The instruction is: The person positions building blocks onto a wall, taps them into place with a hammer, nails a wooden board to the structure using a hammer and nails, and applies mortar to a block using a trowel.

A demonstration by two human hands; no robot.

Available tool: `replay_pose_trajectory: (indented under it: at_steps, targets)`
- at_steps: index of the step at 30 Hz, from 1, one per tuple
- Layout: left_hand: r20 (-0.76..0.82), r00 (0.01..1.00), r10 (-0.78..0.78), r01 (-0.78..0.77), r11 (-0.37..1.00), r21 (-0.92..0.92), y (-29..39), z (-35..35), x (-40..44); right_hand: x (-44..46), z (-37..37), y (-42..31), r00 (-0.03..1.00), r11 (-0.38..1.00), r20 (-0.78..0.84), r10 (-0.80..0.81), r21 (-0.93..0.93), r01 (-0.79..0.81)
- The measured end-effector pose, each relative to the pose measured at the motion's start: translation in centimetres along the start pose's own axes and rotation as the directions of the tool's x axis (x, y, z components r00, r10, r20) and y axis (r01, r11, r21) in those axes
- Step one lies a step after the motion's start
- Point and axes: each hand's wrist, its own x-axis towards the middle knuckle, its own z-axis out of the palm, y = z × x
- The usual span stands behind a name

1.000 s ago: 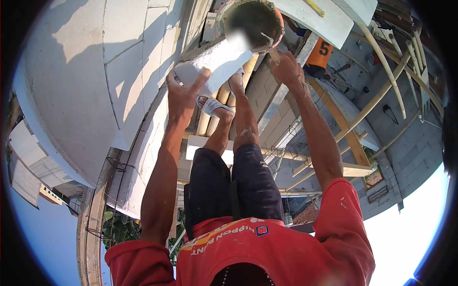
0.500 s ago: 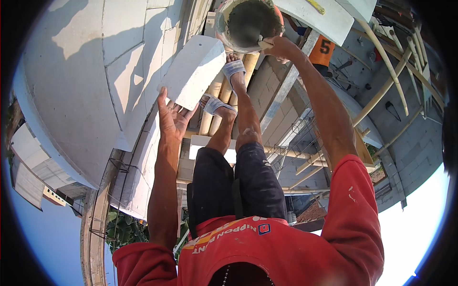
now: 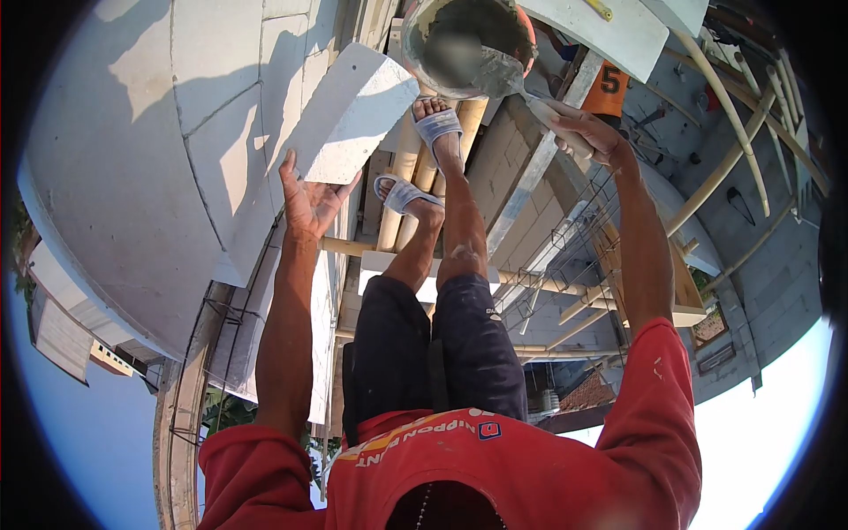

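A pale block [image 3: 352,110] with a small hole near its far end lies tilted beside the wall, left of centre. My left hand [image 3: 309,205] holds its near end, thumb at the left edge and fingers partly hidden beneath it. My right hand [image 3: 587,137] is closed round the handle of a trowel [image 3: 503,75], whose mortar-smeared blade is over the right side of the bucket [image 3: 532,42]. Grey mortar [image 3: 459,31] shows inside the bucket, partly blurred.
My sandalled feet [image 3: 439,128] stand on bamboo poles [image 3: 406,155]. A block wall [image 3: 132,159] rises at left. Wire reinforcement [image 3: 565,234] and a long beam [image 3: 530,168] lie at right. A person in an orange shirt [image 3: 608,88] is below, near bamboo scaffolding [image 3: 724,168].
My left hand has shifted from the block's side to its near end, and the block has swung left, away from the bucket. My right hand has moved right and down, bringing the trowel blade into view.
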Motion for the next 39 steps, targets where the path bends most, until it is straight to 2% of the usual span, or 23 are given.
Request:
replay_pose_trajectory:
  at_steps: [2,6,8,9,11,12,13,15,17,19,22,23,24,27,30,31,33,36,37,39]
  targets:
    - [0.067,0.998,0.006,-0.008,1.0,0.022,0.4,-0.2,1.1,-2.8,1.0,0.9,0.999,0.99,0.019,-0.037,0.14,0.034]
    - [0.215,0.976,-0.032,0.026,0.999,0.031,0.4,-1.5,3.0,-8.1,5.7,0.3,0.98,0.994,-0.163,-0.111,0.003,0.113]
    - [0.256,0.966,-0.037,0.016,0.996,0.086,0.4,-0.4,3.1,-9.3,8.4,0.3,0.951,0.981,-0.246,-0.187,-0.09,0.169]
    - [0.322,0.941,-0.1,0.102,0.995,0.012,0.4,-0.3,3.6,-9.7,9.9,0.4,0.93,0.968,-0.282,-0.237,-0.144,0.204]
    - [0.325,0.939,-0.11,0.122,0.992,-0.016,-0.3,0.3,3.4,-9.9,13.0,-1.0,0.87,0.882,-0.312,-0.382,-0.404,0.242]
    - [0.409,0.906,-0.107,0.12,0.993,-0.006,-0.7,0.6,3.5,-9.9,14.3,-1.4,0.835,0.815,-0.311,-0.454,-0.524,0.248]
    - [0.489,0.866,-0.103,0.117,0.993,0.003,-1.2,0.8,3.6,-9.9,15.3,-1.2,0.815,0.81,-0.336,-0.473,-0.529,0.253]
    - [0.555,0.824,-0.112,0.199,0.975,-0.099,-2.1,1.4,3.5,-9.5,17.1,0.1,0.773,0.802,-0.382,-0.507,-0.537,0.261]
    - [0.607,0.787,-0.111,0.263,0.95,-0.167,-3.2,2.2,3.2,-9.5,17.0,1.6,0.688,0.594,-0.278,-0.67,-0.757,0.272]
    - [0.618,0.781,-0.088,0.244,0.954,-0.172,-4.0,3.6,2.2,-9.7,17.6,1.8,0.622,0.562,-0.318,-0.716,-0.791,0.242]
    - [0.602,0.794,-0.082,0.255,0.944,-0.208,-5.4,2.7,2.6,-11.1,17.3,1.3,0.595,0.59,-0.354,-0.721,-0.764,0.26]
    - [0.603,0.794,-0.082,0.259,0.942,-0.213,-5.7,2.6,2.5,-11.3,16.9,2.0,0.544,0.544,-0.331,-0.771,-0.786,0.292]
    - [0.603,0.794,-0.08,0.261,0.94,-0.219,-5.8,2.4,2.5,-11.8,16.4,2.3,0.542,0.522,-0.325,-0.775,-0.813,0.258]
    - [0.723,0.69,-0.037,0.281,0.934,-0.221,-4.9,2.3,2.2,-12.7,14.5,3.2,0.521,0.43,-0.287,-0.804,-0.886,0.176]
    - [0.653,0.755,-0.065,0.247,0.95,-0.19,-3.3,2.7,0.6,-12.2,13.5,3.1,0.619,0.613,-0.453,-0.642,-0.788,0.06]
    - [0.661,0.747,-0.064,0.239,0.955,-0.177,-2.9,2.3,0.3,-11.3,13.1,2.7,0.648,0.693,-0.507,-0.568,-0.719,0.045]
    - [0.672,0.738,-0.063,0.219,0.964,-0.149,-2.4,1.0,-1.0,-7.7,11.9,2.4,0.635,0.65,-0.477,-0.607,-0.759,0.05]
    - [0.602,0.796,-0.063,0.271,0.927,-0.26,-2.6,-0.6,-4.6,-0.4,10.2,1.0,0.773,0.91,-0.55,-0.316,-0.407,0.083]
    - [0.628,0.778,-0.03,0.213,0.952,-0.219,-2.4,0.5,-6.5,1.4,10.1,0.0,0.838,0.971,-0.508,-0.197,-0.221,0.094]
    - [0.647,0.762,0.021,0.152,0.966,-0.211,-1.9,1.8,-9.7,4.4,9.8,0.3,0.872,0.99,-0.468,-0.14,-0.047,0.134]
